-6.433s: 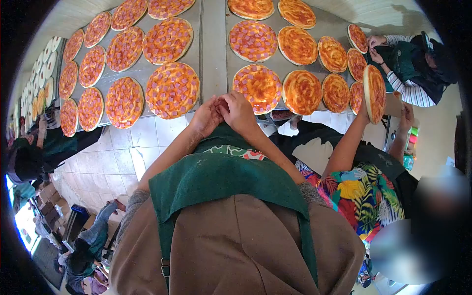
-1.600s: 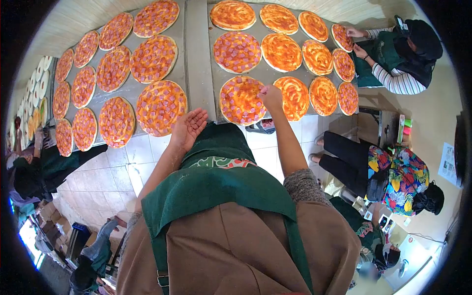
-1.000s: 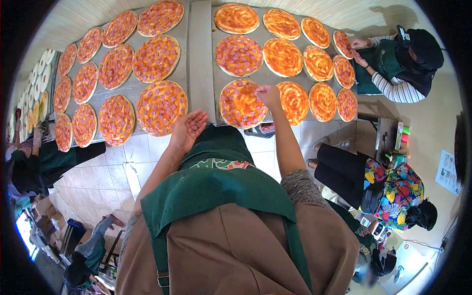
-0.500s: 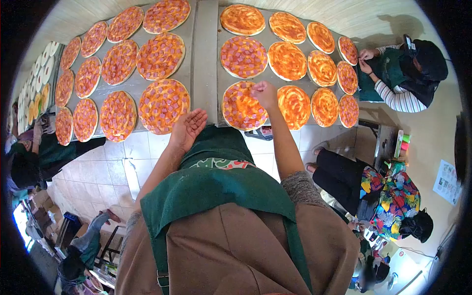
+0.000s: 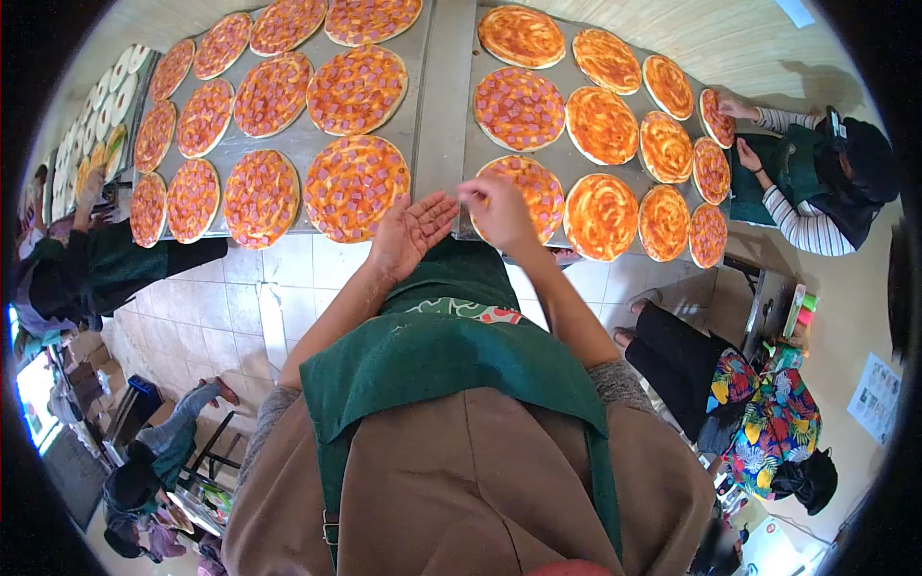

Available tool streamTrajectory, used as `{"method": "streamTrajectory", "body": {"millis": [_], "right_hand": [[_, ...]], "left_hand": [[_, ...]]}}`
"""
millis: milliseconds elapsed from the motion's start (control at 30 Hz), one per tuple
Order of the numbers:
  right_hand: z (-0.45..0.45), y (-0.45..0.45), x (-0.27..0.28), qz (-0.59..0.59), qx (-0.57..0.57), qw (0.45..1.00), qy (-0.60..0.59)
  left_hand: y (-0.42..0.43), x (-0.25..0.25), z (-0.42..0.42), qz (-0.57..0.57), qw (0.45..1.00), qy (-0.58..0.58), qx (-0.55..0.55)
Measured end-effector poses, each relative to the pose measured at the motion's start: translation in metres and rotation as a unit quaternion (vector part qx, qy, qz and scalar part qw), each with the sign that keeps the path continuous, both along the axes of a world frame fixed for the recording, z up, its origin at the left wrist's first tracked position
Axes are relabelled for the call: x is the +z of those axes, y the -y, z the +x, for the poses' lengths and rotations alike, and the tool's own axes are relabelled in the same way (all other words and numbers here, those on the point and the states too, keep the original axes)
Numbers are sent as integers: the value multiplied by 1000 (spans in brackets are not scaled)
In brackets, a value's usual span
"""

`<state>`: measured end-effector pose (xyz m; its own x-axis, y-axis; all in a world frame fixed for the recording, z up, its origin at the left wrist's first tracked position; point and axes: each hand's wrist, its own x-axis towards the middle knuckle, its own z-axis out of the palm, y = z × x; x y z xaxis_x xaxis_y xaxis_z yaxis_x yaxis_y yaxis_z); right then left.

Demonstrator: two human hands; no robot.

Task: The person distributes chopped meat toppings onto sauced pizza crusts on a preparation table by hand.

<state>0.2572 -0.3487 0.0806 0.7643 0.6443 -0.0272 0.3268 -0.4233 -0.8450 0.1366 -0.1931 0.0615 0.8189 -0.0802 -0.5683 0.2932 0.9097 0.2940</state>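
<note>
My left hand (image 5: pixel 413 233) is held palm up at the table's near edge, fingers stretched out. I make out no topping on its palm. Right beside its fingertips is my right hand (image 5: pixel 501 213), its fingers bent together in a pinch; whatever is between them is hidden. Partly behind the right hand lies a pizza (image 5: pixel 535 192) with sauce and pink meat cubes. Left of my left hand rests another cube-topped pizza (image 5: pixel 357 187). To the right sits a pizza with only swirled sauce (image 5: pixel 601 217).
Metal trays (image 5: pixel 447 115) hold rows of pizzas. At the right end, a co-worker (image 5: pixel 816 178) reaches to a pizza (image 5: pixel 715 117). Another person (image 5: pixel 106 274) stands at the left by a tray of pale rounds (image 5: pixel 91 120). Behind me on the right is a person in a floral shirt (image 5: pixel 768 413).
My right hand has moved left and down from over the pizza to beside my left fingers. My left hand has shifted slightly right. The view has shifted, and the co-worker's hands have spread apart.
</note>
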Motion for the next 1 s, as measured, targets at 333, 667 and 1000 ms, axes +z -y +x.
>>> {"method": "streamTrajectory", "body": {"millis": [333,667,1000], "right_hand": [[-43,-8,2,-22,20,996,89],[-44,23,-34,26,-32,974,-225],[3,80,-80,52,-231,923,-303]], "left_hand": [[3,1,0,-48,998,35,-8],[10,4,-4,-60,996,0,-62],[6,5,-4,-29,998,0,-64]]}}
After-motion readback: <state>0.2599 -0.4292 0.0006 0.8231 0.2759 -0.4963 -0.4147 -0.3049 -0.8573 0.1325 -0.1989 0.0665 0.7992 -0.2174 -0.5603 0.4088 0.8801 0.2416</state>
